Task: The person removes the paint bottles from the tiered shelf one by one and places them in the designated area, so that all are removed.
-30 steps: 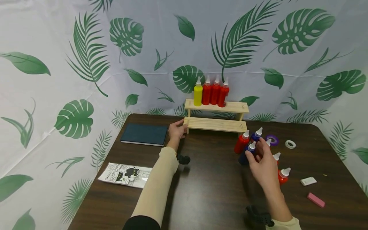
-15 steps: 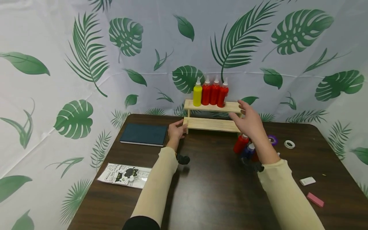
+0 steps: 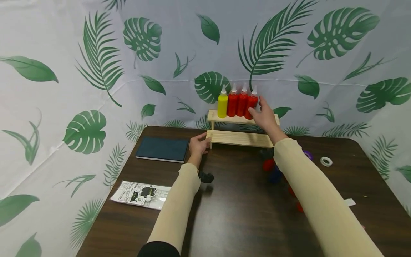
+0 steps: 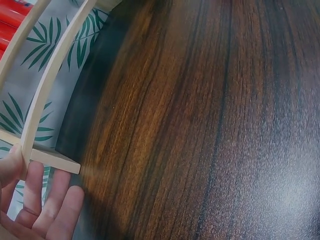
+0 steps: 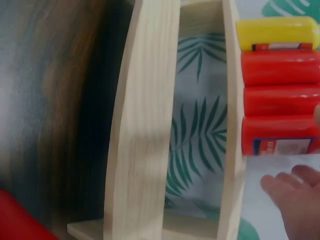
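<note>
A two-tier wooden shelf (image 3: 240,138) stands at the back of the table. My left hand (image 3: 198,145) holds its lower left end, the thumb (image 4: 12,162) on one side of the board and the fingers on the other. On the upper tier stand one yellow squeeze bottle (image 3: 222,104) and three red squeeze bottles, side by side. My right hand (image 3: 265,116) is at the rightmost red bottle (image 5: 280,132), thumb in front of it and fingers spread to its right. In the right wrist view, a gap shows between those fingers (image 5: 280,190) and the bottle.
Partly hidden under my right sleeve are a red bottle (image 3: 268,165), a blue bottle (image 3: 275,175) and other red ones. A white tape roll (image 3: 326,161) lies at right. At left lie a dark notebook (image 3: 162,149) and a cat-printed packet (image 3: 141,194).
My right hand has moved from the bottles at the table's right up and back to the rightmost red bottle on the upper tier, carrying nothing. The left hand has stayed on the shelf end.
</note>
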Demonstrator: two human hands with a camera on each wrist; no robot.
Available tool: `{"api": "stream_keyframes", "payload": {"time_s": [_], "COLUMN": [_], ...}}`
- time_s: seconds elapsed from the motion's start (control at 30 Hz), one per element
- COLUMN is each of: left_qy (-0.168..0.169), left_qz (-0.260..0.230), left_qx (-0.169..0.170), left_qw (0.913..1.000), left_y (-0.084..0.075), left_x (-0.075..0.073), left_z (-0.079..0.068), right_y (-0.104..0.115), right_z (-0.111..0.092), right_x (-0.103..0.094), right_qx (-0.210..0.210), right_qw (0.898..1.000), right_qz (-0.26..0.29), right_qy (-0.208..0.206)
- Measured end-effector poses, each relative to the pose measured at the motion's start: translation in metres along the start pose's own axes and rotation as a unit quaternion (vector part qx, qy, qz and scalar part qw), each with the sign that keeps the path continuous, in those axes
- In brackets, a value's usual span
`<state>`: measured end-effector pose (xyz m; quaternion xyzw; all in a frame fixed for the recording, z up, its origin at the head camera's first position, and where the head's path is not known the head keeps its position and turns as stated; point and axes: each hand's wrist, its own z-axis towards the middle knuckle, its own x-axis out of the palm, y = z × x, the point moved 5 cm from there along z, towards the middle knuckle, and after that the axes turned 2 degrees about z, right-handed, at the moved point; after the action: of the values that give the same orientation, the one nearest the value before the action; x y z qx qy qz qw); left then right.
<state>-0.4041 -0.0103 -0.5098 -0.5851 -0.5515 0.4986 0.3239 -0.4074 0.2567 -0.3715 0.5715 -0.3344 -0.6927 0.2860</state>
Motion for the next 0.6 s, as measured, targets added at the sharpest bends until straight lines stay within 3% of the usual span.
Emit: {"api": "stream_keyframes", "payload": {"time_s": [0.13,0.27,0.6], "left_qy": [-0.002,-0.008,-0.006], "left_qz": [-0.003,0.002,-0.002], "left_qx": [0.002,-0.004,-0.012], "left_qw": [1.0000,1.0000,0.9999], "left_y": [0.001,0.002,0.002], "left_x": [0.000,0.001,-0.001], "left_z": [0.001,0.003,0.006], "right_y": [0.000,0.002,0.013], "right_z": [0.012,0.015,-0.002], "right_x": [0.004,0.005,0.007], "right_qx": [-0.021,-0.010,0.012], "right_qw": [1.000,0.999,0.994], "right_qz": [0.011,0.015,0.053], "right_qy": [-0.012,-0.048,-0.095]}}
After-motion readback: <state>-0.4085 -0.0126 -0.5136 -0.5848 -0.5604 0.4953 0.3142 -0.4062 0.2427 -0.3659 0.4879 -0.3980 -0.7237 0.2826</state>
